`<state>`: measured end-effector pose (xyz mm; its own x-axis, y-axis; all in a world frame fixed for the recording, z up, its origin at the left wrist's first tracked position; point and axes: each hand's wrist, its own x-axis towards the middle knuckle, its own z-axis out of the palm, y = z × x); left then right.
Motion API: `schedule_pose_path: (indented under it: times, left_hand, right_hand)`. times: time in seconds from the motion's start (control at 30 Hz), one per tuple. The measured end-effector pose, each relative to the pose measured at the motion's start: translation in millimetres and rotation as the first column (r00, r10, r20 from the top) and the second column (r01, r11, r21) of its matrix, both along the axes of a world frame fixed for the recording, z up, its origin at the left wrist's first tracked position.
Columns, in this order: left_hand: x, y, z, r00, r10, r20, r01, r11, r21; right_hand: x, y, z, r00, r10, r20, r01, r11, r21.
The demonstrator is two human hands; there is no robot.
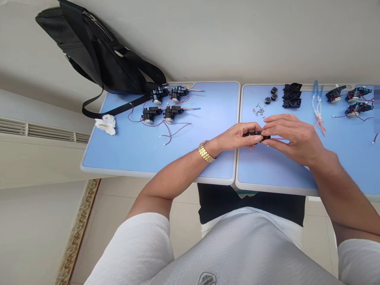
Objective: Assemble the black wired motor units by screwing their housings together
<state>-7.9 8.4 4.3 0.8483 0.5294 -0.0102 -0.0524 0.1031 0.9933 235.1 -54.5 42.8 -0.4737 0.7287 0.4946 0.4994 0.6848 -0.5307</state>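
My left hand (241, 136), with a gold watch band on its wrist, is closed round a small black plastic housing (265, 137). From the right, my right hand (293, 136) pinches the same housing with thumb and fingertips. A thin pinkish tube (280, 139) runs from the housing under my right palm. Fingers hide most of the part. Just beyond my hands lie a scatter of small screws (258, 110) and several round black caps (271, 95). A stack of black housings (292, 95) stands behind my right hand.
Black motor assemblies with red wires (162, 113) lie on the left table (124, 154); more assemblies (354, 103) lie far right. Blue-and-pink tubes (318, 107) lie right of the housings. A black bag (97, 51) leans on the wall, near a crumpled tissue (107, 125). A seam divides the tables.
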Motion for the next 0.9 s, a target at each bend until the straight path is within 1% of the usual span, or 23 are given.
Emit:
schedule_pose_path:
  times: [0.1, 0.17, 0.23, 0.3, 0.37, 0.47, 0.57, 0.63, 0.67, 0.8, 0.9]
  left_hand:
    - [0, 0, -0.3, 1.0, 0.01, 0.017, -0.011, 0.998, 0.057]
    - [0, 0, -0.7, 0.999, 0.018, 0.033, -0.022, 0.994, 0.104]
    - [-1, 1, -0.8, 0.999, 0.031, 0.045, -0.037, 0.989, 0.146]
    - [-2, 0, -0.2, 0.998, 0.045, 0.038, -0.051, 0.982, 0.184]
    - [-3, -1, 0.9, 0.998, 0.061, 0.014, -0.062, 0.975, 0.213]
    - [-3, -2, 2.2, 0.997, 0.08, -0.004, -0.077, 0.971, 0.226]
    - [-2, -4, 2.2, 0.996, 0.094, 0.002, -0.092, 0.97, 0.224]
    - [-2, -4, 2.1, 0.995, 0.1, 0.008, -0.099, 0.97, 0.223]
    - [-2, -4, 2.2, 0.995, 0.101, 0.012, -0.101, 0.97, 0.221]
    - [0, -5, 2.8, 0.995, 0.094, 0.028, -0.097, 0.977, 0.188]
    - [1, -5, 1.3, 0.996, 0.076, 0.052, -0.081, 0.991, 0.108]
  right_hand:
    - [3, 1, 3.5, 0.998, -0.03, -0.059, 0.024, 0.995, -0.1]
    - [6, 2, 7.4, 0.994, -0.098, -0.052, 0.086, 0.976, -0.198]
    - [9, 2, 11.2, 0.987, -0.158, -0.023, 0.143, 0.939, -0.314]
    - [9, 2, 13.7, 0.984, -0.18, -0.008, 0.16, 0.893, -0.421]
    - [7, 2, 14.8, 0.981, -0.194, -0.027, 0.155, 0.856, -0.494]
    - [3, 2, 15.3, 0.967, -0.237, -0.099, 0.136, 0.802, -0.582]
    - [0, 1, 16.0, 0.956, -0.255, -0.146, 0.089, 0.725, -0.684]
    - [-2, 0, 16.5, 0.953, -0.26, -0.156, 0.067, 0.681, -0.729]
    - [-2, -1, 16.7, 0.949, -0.268, -0.164, 0.06, 0.667, -0.742]
    - [-5, -1, 16.8, 0.925, -0.306, -0.224, 0.024, 0.638, -0.77]
    - [-6, 0, 17.3, 0.914, -0.314, -0.258, -0.011, 0.615, -0.788]
